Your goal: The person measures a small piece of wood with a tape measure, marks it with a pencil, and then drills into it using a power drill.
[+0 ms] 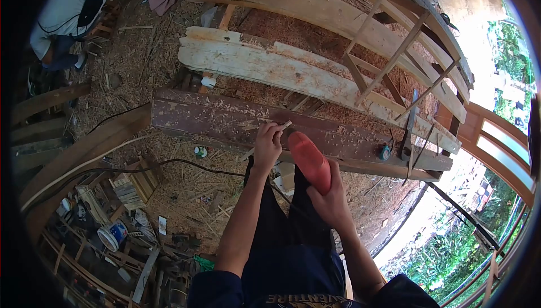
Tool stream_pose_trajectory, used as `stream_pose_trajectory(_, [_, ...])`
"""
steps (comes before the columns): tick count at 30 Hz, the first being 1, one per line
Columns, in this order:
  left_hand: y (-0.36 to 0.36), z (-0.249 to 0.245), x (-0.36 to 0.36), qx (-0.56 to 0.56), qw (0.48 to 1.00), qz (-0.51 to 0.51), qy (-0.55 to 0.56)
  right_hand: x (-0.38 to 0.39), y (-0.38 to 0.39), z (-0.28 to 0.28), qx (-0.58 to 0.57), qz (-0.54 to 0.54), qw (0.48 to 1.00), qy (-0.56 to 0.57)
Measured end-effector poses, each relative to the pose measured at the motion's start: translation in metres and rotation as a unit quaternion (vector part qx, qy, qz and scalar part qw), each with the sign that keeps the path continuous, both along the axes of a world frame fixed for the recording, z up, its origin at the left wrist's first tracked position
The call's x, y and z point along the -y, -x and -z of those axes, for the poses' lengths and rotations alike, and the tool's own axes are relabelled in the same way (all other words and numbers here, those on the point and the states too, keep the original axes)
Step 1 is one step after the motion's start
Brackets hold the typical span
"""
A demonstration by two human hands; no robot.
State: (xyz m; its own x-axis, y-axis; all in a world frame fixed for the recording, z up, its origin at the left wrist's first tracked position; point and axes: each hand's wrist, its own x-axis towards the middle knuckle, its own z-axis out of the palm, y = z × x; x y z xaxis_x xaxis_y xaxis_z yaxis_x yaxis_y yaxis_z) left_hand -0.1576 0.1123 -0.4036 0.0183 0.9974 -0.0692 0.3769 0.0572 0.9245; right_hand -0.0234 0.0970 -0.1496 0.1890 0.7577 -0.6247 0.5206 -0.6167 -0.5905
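Near the middle of the view, my left hand (pixel 268 144) pinches a short light wooden piece (pixel 286 124) over the reddish-brown board (pixel 214 117). My right hand (pixel 331 195) is wrapped round the lower end of a red bottle (pixel 310 161). The bottle slants up and left, its narrow top close to the wooden piece; whether the two touch is too small to tell. Wood shavings lie scattered on the board below both hands.
Long pale planks (pixel 270 71) and a wooden frame (pixel 394 63) lie beyond the board. A tape measure (pixel 385 151) sits at its right. At the upper left another person (pixel 70 12) bends down. A black cable (pixel 186 161) and a white bucket (pixel 112 235) are at the left.
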Motion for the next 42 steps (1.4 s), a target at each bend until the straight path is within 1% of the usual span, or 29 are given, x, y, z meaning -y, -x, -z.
stream_pose_trajectory(2, [-0.001, -0.002, 0.000, 0.011, 1.000, -0.005, 0.016, 0.000, 0.000, 0.001, -0.008, 0.001, 1.000, 0.004])
stream_pose_trajectory(5, [-0.001, 0.000, -0.001, 0.004, 1.000, 0.001, -0.008, -0.001, 0.000, -0.001, -0.005, 0.002, 1.000, 0.013])
stream_pose_trajectory(11, [0.000, 0.001, -0.001, 0.007, 1.000, 0.008, 0.010, -0.004, 0.005, -0.006, 0.002, -0.004, 1.000, 0.023])
stream_pose_trajectory(15, [0.002, 0.003, 0.000, 0.005, 1.000, 0.013, 0.004, 0.000, 0.002, 0.001, 0.001, -0.006, 1.000, -0.001])
stream_pose_trajectory(24, [0.001, -0.003, -0.003, -0.013, 1.000, 0.012, -0.009, -0.005, 0.005, -0.005, 0.006, -0.004, 1.000, 0.022])
stream_pose_trajectory(27, [0.003, -0.004, -0.006, -0.013, 1.000, 0.018, -0.006, 0.001, 0.002, 0.005, -0.005, 0.001, 1.000, -0.023])
stream_pose_trajectory(30, [0.003, -0.001, -0.005, -0.008, 1.000, 0.018, 0.002, -0.003, 0.003, 0.001, -0.005, 0.018, 1.000, 0.007])
stream_pose_trajectory(36, [0.004, -0.004, -0.005, -0.008, 1.000, 0.023, 0.013, -0.007, 0.007, 0.000, -0.009, 0.048, 0.999, -0.007])
stream_pose_trajectory(39, [0.004, -0.003, -0.005, -0.009, 1.000, 0.024, 0.010, -0.006, 0.003, 0.002, 0.003, 0.020, 0.999, -0.036])
stream_pose_trajectory(42, [0.003, -0.003, -0.005, -0.009, 1.000, 0.022, 0.007, -0.005, 0.002, 0.003, 0.021, 0.018, 0.999, -0.036])
